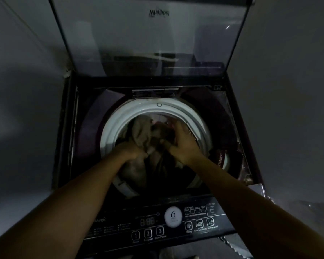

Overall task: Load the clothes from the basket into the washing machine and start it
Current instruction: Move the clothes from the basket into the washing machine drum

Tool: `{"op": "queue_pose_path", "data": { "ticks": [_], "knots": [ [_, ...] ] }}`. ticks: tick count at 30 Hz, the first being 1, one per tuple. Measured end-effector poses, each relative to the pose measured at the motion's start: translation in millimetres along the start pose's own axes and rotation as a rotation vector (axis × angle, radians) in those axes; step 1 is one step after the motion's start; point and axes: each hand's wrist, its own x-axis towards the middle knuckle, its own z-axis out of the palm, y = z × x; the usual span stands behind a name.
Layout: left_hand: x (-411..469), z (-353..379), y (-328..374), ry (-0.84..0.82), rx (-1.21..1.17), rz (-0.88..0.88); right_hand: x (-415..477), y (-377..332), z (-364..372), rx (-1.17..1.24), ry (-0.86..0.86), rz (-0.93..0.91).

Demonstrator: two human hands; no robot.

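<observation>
washing machine (157, 86): top-loading, dark body, seen from above in dim light
lid (150, 40): glass, raised upright behind the drum opening
drum rim (120, 116): pale ring around the opening, at the middle of the washing machine's top
clothes (140, 131): a heap of beige-brown cloth with a bit of pink at the far side, inside the drum rim and up to the level of the opening
left hand (131, 149): inside the drum rim at its near left, fingers curled and clenched around a fold of the beige cloth
right hand (183, 143): inside the drum rim at its right, palm down on the heap, fingers bent into the cloth and gripping it
control panel (157, 223): along the near edge of the washing machine, below the drum rim and between the 2 forearms; buttons marked 1, 2 and 3, a round white badge with a 6, display unlit
basket: not in view
</observation>
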Motion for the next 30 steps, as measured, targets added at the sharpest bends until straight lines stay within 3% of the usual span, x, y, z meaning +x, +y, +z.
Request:
{"op": "queue_pose_path", "data": {
  "ticks": [3,4,6,10,12,14,16,19,21,22,23,24,27,30],
  "knots": [
    [31,-7,-6,-0.024,0.103,-0.114,-1,16,9,-0.236,-0.303,-0.108],
    [34,-6,-8,-0.011,0.136,-0.117,-2,23,18,-0.299,-0.454,-0.081],
    [40,-4,-9,0.008,0.064,-0.148,-8,32,34,-0.373,-0.705,0.143],
    [52,2,-12,0.016,0.024,-0.202,-6,33,31,-0.339,-0.879,0.637],
    [51,-1,-4,0.040,0.044,-0.212,-2,28,17,-0.402,-0.907,0.646],
    [32,-7,8,0.158,0.131,-0.107,6,19,9,-0.437,-0.933,0.545],
    [3,-19,22,0.324,0.316,0.153,16,16,-1,-0.334,-0.786,0.423],
    [-11,-29,35,0.538,0.429,0.588,36,13,-7,-0.185,-0.294,0.154],
    [-1,-28,38,0.504,0.364,0.642,47,13,-5,-0.046,0.026,0.094],
    [6,-27,37,0.431,0.281,0.589,49,8,-4,-0.033,0.076,0.064],
    [15,-26,31,0.352,0.178,0.484,50,10,4,-0.039,0.026,0.009],
    [27,-25,21,0.286,0.106,0.370,50,15,14,-0.081,-0.128,-0.019],
    [53,-14,-19,0.145,0.220,0.154,30,44,46,-0.402,-0.668,0.110],
    [68,1,-23,0.067,0.359,0.096,19,44,50,-0.434,-0.765,0.299]
  ]
}}
